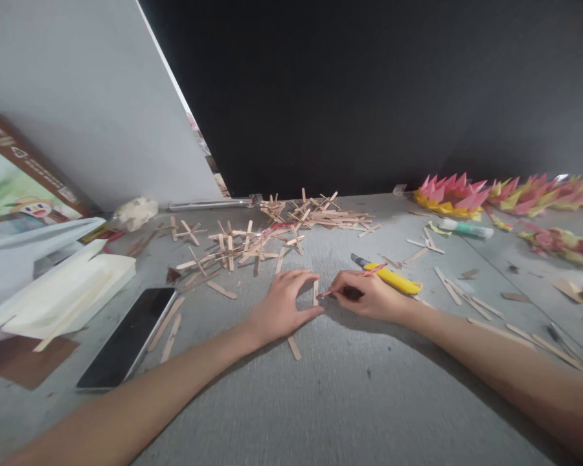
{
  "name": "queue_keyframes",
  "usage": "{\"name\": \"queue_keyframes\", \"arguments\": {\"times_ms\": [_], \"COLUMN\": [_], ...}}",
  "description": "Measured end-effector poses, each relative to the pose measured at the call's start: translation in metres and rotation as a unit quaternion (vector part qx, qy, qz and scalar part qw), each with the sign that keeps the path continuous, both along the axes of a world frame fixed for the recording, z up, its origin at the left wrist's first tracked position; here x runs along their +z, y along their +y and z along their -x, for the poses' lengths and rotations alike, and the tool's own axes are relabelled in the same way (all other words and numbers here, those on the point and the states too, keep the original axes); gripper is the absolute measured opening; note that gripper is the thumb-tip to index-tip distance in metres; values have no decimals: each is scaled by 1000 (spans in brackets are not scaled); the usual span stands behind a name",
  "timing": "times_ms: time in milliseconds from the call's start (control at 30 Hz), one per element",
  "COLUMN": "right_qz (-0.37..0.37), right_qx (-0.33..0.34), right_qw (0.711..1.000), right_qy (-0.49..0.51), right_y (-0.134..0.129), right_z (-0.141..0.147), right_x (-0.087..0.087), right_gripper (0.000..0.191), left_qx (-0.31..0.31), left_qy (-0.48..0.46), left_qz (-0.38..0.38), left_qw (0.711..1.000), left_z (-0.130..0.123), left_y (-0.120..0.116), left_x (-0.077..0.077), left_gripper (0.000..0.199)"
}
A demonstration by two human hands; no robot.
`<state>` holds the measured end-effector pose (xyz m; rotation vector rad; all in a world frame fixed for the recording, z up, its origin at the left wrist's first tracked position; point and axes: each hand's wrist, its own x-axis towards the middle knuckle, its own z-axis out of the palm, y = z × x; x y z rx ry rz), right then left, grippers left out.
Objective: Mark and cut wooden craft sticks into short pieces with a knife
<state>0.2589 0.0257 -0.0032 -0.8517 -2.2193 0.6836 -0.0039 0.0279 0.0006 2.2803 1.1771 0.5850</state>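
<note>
Between thumb and fingertips, my left hand (287, 303) steadies a short wooden stick (315, 292) that lies upright in the view on the grey table. My right hand (364, 294) is closed around a thin reddish pen (326, 293), its tip at the right side of that stick. Just beyond the right hand lies a yellow utility knife (396, 279) with its blade end toward the upper left. Another wooden stick (294, 348) rests below my left hand, on the near side. Behind both hands spreads a pile of wooden sticks (337, 219), several crossed together.
A black phone (129, 336) and an open pale box (85, 291) are at the left. Pink and yellow paper flowers (451, 194) stand at the back right, near a glue stick (466, 228). Loose sticks (476, 304) lie beside my right forearm. A dark panel (369, 97) rises behind.
</note>
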Motion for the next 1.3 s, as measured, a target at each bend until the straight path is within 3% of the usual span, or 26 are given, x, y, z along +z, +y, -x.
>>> {"name": "queue_keyframes", "arguments": {"times_ms": [567, 933, 1133, 1300], "right_qz": [-9, -21, -34, -27], "right_qx": [48, -32, -16, -43], "right_qw": [999, 999, 999, 999], "right_qy": [3, 31, -8, 5], "right_y": [1, 1, 4, 2], "right_z": [2, 1, 3, 3], "right_x": [2, 0, -1, -2], "right_gripper": [15, 18, 19, 10], "left_qx": [8, 21, 20, 24], "left_qy": [3, 20, 4, 4], "left_qz": [8, 19, 13, 3], "left_qw": [1000, 999, 1000, 1000], "left_z": [-1, -1, -2, -2], "left_y": [1, 0, 1, 1], "left_x": [2, 6, 6, 7], "left_gripper": [57, 60, 60, 59]}}
